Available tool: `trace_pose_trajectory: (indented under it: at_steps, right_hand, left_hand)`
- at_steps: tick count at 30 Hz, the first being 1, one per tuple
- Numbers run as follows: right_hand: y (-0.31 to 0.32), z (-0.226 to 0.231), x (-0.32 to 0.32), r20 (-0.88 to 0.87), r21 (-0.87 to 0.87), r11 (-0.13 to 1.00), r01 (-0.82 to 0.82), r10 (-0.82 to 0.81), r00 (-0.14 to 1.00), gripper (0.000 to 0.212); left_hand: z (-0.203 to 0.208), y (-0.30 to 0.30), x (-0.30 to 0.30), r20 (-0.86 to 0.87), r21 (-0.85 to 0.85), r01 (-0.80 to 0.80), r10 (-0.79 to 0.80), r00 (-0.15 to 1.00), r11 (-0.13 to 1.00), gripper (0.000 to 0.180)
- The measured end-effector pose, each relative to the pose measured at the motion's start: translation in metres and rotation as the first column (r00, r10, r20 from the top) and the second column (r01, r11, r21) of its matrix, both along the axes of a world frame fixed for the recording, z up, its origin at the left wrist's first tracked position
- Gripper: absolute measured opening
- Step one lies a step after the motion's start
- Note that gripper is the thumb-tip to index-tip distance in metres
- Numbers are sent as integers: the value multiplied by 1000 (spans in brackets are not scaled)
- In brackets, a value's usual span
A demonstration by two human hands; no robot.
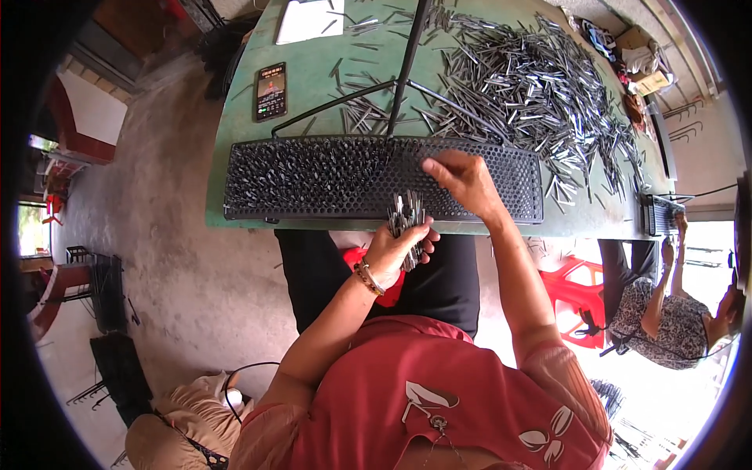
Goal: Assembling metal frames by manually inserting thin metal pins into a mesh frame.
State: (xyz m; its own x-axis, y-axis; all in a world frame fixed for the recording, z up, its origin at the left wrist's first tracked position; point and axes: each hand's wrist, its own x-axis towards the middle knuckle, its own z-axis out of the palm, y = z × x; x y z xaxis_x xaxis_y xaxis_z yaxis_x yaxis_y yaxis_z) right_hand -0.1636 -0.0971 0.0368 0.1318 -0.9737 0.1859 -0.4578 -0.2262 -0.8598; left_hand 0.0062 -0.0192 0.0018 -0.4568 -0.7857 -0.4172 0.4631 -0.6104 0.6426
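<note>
A bundle of thin dark metal pieces [406,210] stands upright in my left hand [389,252], its fingers wrapped around the lower part. Just in front lies a long black perforated tray [509,178] at the table's near edge. Similar metal pieces [301,174] stand packed in the holes of its left half; the right half shows mostly bare holes. Over that right half hovers my right hand [468,186], thumb and fingers drawn together and pointing left. Whatever is between those fingertips, if anything, is too small to make out.
A big loose heap of metal pieces [540,86] covers the green table's [235,188] far right. Black rods [402,78] rise behind the tray. A phone [270,92] and white sheet [309,22] lie far left. A co-worker [662,321] works at another tray, right, near a red stool [576,298].
</note>
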Motion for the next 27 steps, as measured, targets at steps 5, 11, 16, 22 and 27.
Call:
trace_pose_trajectory:
  at_steps: [5, 11, 16, 22, 27]
  right_hand:
    - [21, 2, -4, 240, 362, 913, -190, 106, 965, 28]
    - [28, -2, -6, 264, 442, 892, -97, -26, 964, 28]
    - [26, 4, -10, 218, 488, 873, 13, -137, 966, 32]
    - [-1, 12, -15, 230, 170, 967, 191, -228, 946, 24]
    - [-35, -2, -18, 39, -251, 958, 140, -135, 990, 17]
  left_hand:
    - [2, -1, -3, -20, -84, 48, -49, 999, 995, 21]
    - [-2, 0, -9, -5, -3, -5, 5, 1000, 1000, 22]
    - [-7, 0, -12, 18, 41, -65, 64, 998, 997, 23]
    - [-3, 1, -10, 45, 70, -49, 46, 998, 996, 23]
    - [-4, 4, -12, 47, 70, 0, -3, 999, 998, 22]
